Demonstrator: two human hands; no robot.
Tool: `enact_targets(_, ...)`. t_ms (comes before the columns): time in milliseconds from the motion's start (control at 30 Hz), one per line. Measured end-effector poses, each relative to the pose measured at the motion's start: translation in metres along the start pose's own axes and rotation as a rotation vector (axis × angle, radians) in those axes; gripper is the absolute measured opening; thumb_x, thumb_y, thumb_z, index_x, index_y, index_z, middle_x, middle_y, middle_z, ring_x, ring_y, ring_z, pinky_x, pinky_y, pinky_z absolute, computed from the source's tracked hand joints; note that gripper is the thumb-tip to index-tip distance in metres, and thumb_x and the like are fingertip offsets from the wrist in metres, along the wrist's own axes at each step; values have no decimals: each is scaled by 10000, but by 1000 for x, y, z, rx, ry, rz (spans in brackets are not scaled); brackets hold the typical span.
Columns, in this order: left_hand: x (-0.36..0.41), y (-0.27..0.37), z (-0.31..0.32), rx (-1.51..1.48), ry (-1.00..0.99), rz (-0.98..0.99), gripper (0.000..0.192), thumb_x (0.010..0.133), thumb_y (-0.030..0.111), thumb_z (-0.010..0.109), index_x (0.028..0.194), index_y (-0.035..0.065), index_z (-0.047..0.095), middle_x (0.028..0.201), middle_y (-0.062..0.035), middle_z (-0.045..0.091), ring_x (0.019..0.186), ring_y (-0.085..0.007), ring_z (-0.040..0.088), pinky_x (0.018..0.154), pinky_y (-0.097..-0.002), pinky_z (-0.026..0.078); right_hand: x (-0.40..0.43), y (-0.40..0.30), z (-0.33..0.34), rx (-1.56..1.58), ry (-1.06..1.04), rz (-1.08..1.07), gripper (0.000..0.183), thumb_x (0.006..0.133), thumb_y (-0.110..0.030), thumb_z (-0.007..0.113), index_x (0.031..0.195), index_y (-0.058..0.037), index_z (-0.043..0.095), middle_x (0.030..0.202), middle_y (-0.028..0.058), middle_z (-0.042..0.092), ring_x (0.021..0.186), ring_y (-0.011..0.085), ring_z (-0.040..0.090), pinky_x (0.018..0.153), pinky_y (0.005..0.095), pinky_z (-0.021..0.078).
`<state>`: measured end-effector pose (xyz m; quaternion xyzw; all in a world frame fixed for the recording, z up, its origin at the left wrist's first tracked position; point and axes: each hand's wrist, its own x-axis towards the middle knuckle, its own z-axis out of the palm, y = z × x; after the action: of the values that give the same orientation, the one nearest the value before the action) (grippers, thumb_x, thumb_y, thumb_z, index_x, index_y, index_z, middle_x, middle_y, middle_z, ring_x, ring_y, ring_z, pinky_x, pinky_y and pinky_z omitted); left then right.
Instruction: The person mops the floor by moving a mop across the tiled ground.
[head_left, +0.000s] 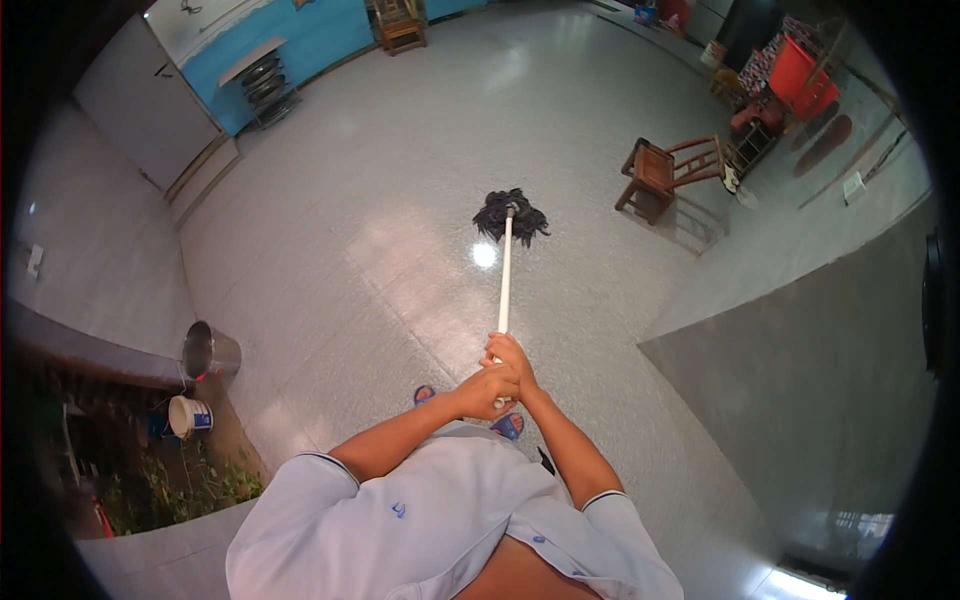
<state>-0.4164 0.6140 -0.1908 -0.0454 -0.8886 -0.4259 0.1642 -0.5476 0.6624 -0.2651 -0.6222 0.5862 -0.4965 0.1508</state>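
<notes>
Both of my hands are wrapped around the white handle (505, 281) of a mop. My left hand (484, 392) grips it close to its near end, which pokes out just below the fingers. Slightly farther up the handle is my right hand (511, 361), close against the left. The dark string mop head (510, 217) rests spread on the grey tiled floor (360, 202), out in front of me. My feet, in blue sandals (508, 426), stand behind the hands.
On the right, a wooden chair (652, 174) stands near the wall, with a red plastic tub (801, 79) beyond it. A metal bucket (214, 350) and a white pail (189, 417) stand at left, near plants. Far left, a rack (266, 86) holds metal basins.
</notes>
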Motion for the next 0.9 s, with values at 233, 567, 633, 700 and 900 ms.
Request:
enact_targets(233, -20, 24, -58, -8, 129, 11, 132, 700, 11, 716, 809, 60, 659, 780, -83, 588, 811, -297, 579, 728, -402, 456, 37, -57, 28, 37, 68, 96, 194, 775, -39, 772, 836, -51, 588, 978, 106, 637, 1155, 330, 605, 970, 433, 478)
enact_targets(567, -75, 180, -236, -101, 210, 104, 190, 670, -12, 649, 844, 48, 695, 647, -41, 557, 567, -251, 540, 546, -375, 427, 102, -115, 122, 142, -20, 85, 141, 797, -77, 727, 735, -37, 607, 749, 138, 608, 755, 349, 591, 704, 442, 471)
enact_targets(633, -91, 198, -264, -188, 280, 98, 189, 653, -19, 639, 821, 44, 698, 590, -42, 516, 506, -245, 500, 504, -379, 383, 112, -151, 137, 145, -79, 63, 160, 800, -90, 727, 724, -41, 595, 743, 139, 611, 736, 350, 588, 683, 446, 473)
enact_targets(700, -110, 210, -279, -218, 307, 87, 199, 639, -21, 634, 819, 31, 702, 573, -34, 501, 482, -235, 489, 492, -365, 387, 112, -177, 152, 172, -121, 40, 172, 800, -98, 728, 713, -46, 588, 713, 135, 604, 697, 345, 589, 649, 444, 474)
enact_targets(900, -144, 194, -272, -212, 473, 135, 157, 622, 1, 633, 770, 17, 683, 570, -26, 507, 483, -219, 533, 515, -330, 460, 142, -158, 185, 277, -285, -300, 217, 800, -109, 719, 670, -68, 550, 576, 120, 541, 505, 334, 560, 487, 438, 450)
